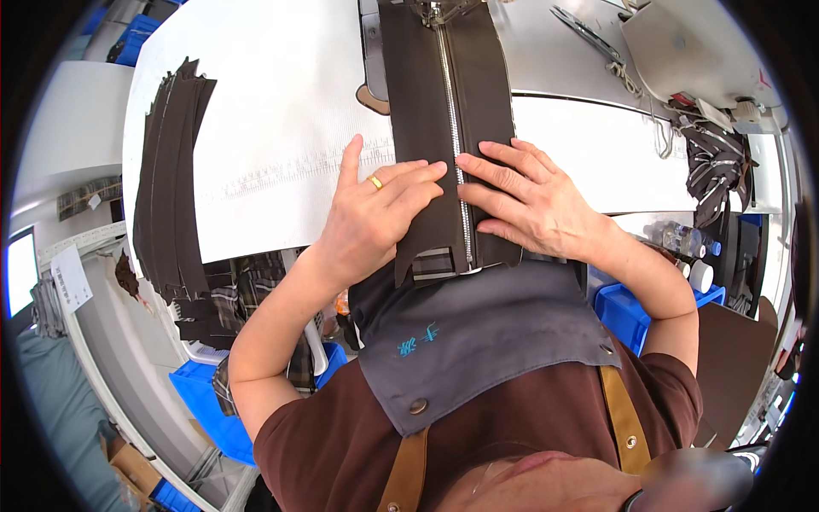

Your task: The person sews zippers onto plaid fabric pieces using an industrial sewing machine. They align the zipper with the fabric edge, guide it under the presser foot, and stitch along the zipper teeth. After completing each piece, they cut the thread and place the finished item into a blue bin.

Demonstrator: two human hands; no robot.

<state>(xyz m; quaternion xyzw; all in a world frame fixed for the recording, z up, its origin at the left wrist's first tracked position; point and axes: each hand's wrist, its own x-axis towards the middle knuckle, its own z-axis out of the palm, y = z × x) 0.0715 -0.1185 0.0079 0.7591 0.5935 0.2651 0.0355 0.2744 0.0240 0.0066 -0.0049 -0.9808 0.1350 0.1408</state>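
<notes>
A long dark brown fabric panel (418, 102) lies lengthwise before me, its far end under the sewing machine's presser foot (434, 14). A silver-toothed metal zipper (455, 119) runs down its middle, and plaid cloth shows at the near end. My left hand (371, 212) rests on the panel's left half, fingers stretched toward the zipper, thumb apart, a gold ring on one finger. On the other half, my right hand (539, 203) lies flat with fingers spread, their tips beside the zipper teeth. Neither hand grasps anything.
A stack of dark brown strips (171, 162) hangs over the white table's (256, 111) left edge. Long metal tweezers (584, 32) lie at the far right. Bundled zipper tapes (718, 166) hang on the right, near a plastic bottle (682, 239) and a blue bin (627, 316).
</notes>
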